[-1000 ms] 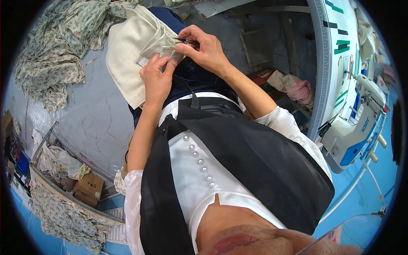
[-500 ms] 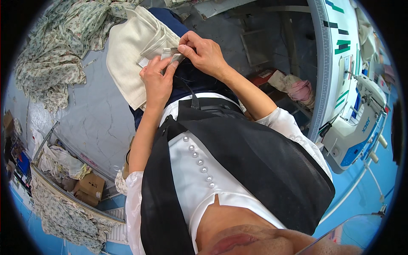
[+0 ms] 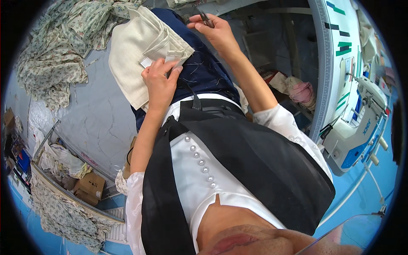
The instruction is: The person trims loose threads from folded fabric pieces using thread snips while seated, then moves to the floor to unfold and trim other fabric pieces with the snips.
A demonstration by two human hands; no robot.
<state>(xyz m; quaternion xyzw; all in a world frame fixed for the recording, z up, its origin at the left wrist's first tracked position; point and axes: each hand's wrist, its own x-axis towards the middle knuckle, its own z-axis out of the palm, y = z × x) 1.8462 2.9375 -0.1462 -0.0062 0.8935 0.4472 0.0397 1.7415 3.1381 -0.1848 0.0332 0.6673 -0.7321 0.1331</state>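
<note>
Folded cream cloth [image 3: 131, 55] lies across my lap, over dark navy fabric [image 3: 204, 72] with loose thread ends on it. My left hand [image 3: 160, 80] is closed, pinching a small folded flap of the cloth between thumb and fingers. A white tag-like piece [image 3: 146, 62] pokes out beside those fingers. Off to the right and farther away, my right hand [image 3: 219, 36] is raised clear of the cloth. Its fingers are closed round small dark thread snips [image 3: 205, 18], whose tips point away from me.
A white sewing machine [image 3: 357, 127] stands on the table [image 3: 335, 72] at my right. Floral fabric [image 3: 55, 55] is heaped at far left. A metal-framed rack [image 3: 76, 197] and a cardboard box [image 3: 90, 187] are at lower left. Pink cloth [image 3: 301, 90] lies under the table.
My right hand has left the flap and moved up and right, with the snips now showing in it. The left hand keeps its pinch, and the cloth corner is uncovered.
</note>
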